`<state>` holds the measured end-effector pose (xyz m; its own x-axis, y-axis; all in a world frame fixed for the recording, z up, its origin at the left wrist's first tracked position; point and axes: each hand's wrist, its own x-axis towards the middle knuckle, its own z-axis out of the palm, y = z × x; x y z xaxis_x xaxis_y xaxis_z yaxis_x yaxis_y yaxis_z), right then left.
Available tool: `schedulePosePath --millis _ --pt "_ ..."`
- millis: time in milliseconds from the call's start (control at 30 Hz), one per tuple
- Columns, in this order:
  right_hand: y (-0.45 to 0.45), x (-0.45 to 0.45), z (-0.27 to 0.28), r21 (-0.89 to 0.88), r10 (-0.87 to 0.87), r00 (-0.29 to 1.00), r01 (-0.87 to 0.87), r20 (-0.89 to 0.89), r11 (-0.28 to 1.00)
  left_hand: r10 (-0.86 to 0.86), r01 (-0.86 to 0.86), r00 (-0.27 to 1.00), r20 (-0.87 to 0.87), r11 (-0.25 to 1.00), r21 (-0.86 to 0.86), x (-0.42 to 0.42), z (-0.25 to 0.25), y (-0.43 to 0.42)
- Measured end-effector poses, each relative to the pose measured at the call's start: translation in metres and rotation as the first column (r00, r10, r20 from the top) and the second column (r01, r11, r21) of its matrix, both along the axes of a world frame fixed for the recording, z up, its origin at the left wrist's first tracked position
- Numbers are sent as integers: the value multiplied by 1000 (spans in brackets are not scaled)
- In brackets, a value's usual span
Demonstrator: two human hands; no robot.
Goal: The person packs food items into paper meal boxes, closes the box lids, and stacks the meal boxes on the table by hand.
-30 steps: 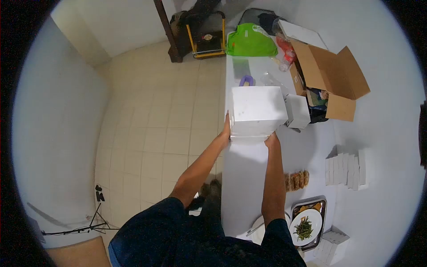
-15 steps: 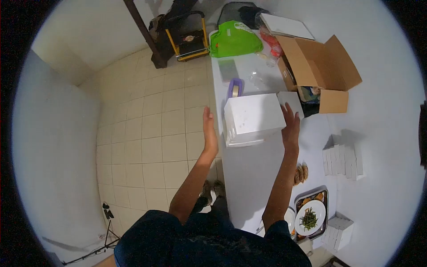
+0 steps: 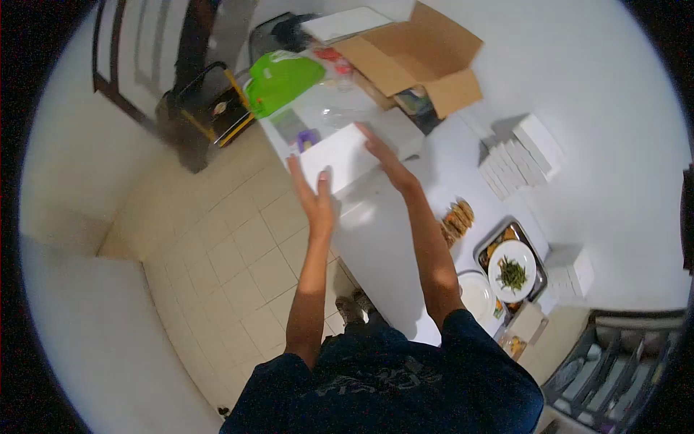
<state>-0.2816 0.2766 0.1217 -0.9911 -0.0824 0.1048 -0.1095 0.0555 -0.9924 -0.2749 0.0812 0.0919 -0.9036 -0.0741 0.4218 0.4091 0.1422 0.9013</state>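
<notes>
A white box [image 3: 338, 160] is between my two hands over the white table. My left hand [image 3: 315, 204] is at its left end, fingers along the side and thumb over the near edge. At the box's far right corner, my right hand [image 3: 390, 165] presses with its fingers. Just behind the box lies a purple tape dispenser [image 3: 307, 139]. A second white box [image 3: 403, 132] stands to the right, partly behind my right hand. Motion blurs the box's edges.
An open cardboard box [image 3: 416, 58] and a green bag [image 3: 283, 81] are at the far end. White boxes [image 3: 515, 165] line the wall. Brown food pieces [image 3: 457, 220], a tray with a plate of greens [image 3: 512, 272] and another plate [image 3: 476, 295] are at right.
The view has turned, with the table now slanting. My hands, apart beside the stacked white box half a second ago, have closed in on a white box.
</notes>
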Motion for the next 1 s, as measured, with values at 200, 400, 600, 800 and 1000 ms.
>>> schedulePosePath --millis 200,400,600,800,1000 --pt "-6 3 20 -80 39 998 -43 -55 996 2 -4 1000 18 995 102 -7 18 -1" --pt "5 33 29 151 84 947 -38 -310 988 -229 180 967 112 923 341 3 50 -18" --pt "7 75 38 278 46 941 52 -336 959 -383 266 904 189 852 451 31 63 -24" --pt "7 101 36 322 -121 945 222 -305 920 -579 379 814 40 582 719 36 58 -20" --pt "-28 112 35 95 -344 876 396 -338 913 -533 286 845 -39 390 875 58 55 18"
